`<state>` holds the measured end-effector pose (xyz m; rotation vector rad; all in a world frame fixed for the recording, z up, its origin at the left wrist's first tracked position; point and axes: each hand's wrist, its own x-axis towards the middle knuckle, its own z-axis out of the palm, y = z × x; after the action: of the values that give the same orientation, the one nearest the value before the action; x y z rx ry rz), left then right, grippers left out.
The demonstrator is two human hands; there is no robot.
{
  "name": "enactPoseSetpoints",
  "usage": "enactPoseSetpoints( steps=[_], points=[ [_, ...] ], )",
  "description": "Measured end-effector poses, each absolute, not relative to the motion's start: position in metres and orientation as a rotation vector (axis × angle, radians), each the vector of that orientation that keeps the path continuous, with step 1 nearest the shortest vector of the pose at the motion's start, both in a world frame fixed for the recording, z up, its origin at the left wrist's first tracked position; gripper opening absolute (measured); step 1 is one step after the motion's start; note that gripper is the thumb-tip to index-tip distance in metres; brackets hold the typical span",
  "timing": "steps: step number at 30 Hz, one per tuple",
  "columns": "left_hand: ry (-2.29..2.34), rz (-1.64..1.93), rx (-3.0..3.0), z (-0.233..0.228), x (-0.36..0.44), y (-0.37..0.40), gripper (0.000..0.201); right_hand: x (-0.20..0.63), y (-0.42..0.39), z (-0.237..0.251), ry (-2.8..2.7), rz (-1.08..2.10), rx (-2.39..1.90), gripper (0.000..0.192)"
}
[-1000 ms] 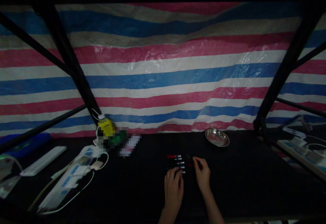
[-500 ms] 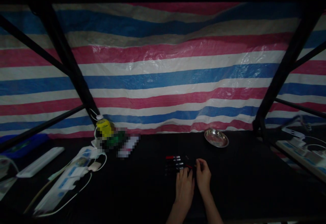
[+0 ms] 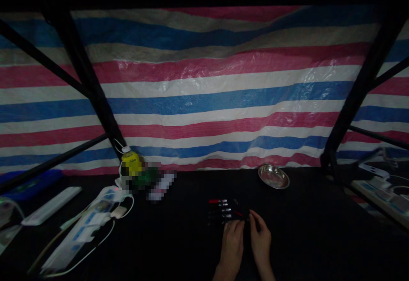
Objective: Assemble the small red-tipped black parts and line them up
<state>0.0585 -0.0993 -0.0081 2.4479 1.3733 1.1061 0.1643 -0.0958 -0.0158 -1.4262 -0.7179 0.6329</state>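
My left hand [image 3: 232, 242] is at the front of the black table, its fingers bent and close together. They are at the near edge of a dark thing with a red part [image 3: 238, 213]. My right hand [image 3: 260, 235] is just to its right, thumb and forefinger pinched at that thing's right side; what lies between the fingertips is too dark to make out. Left of the fingertips lies a row of several small slim tubes: a red tube with a silver band [image 3: 217, 202] at the far end, and dark silver-banded tubes [image 3: 226, 210] nearer me.
A round shiny metal dish [image 3: 274, 176] sits at the back right. Power strips with cords [image 3: 86, 225] lie on the left, near a yellow bottle [image 3: 132, 163]. Another power strip [image 3: 380, 195] is at the right. Black frame posts flank the striped sheet [image 3: 220, 102].
Both hands have drawn slightly toward me, the right hand also a little to the right. The whole view has shifted slightly down. The tubes and dish stay in place on the table.
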Motion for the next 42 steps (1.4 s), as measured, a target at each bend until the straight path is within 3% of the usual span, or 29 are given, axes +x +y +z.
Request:
enactPoseSetpoints(
  steps=[12, 31, 42],
  points=[
    [1.210, 1.381, 2.098, -0.006, 0.052, -0.107, 0.029, 0.155, -0.098, 0.001, -0.221, 1.087, -1.040, 0.045],
    [1.246, 1.550, 1.968, 0.003, 0.050, -0.108, 0.024, 0.149, -0.101, 0.019, -0.586, 1.068, -1.113, 0.040],
    [1.267, 1.513, 1.824, 0.007, 0.051, -0.107, 0.020, 0.140, -0.103, 0.013, -0.681, 1.089, -1.095, 0.050]
  ],
)
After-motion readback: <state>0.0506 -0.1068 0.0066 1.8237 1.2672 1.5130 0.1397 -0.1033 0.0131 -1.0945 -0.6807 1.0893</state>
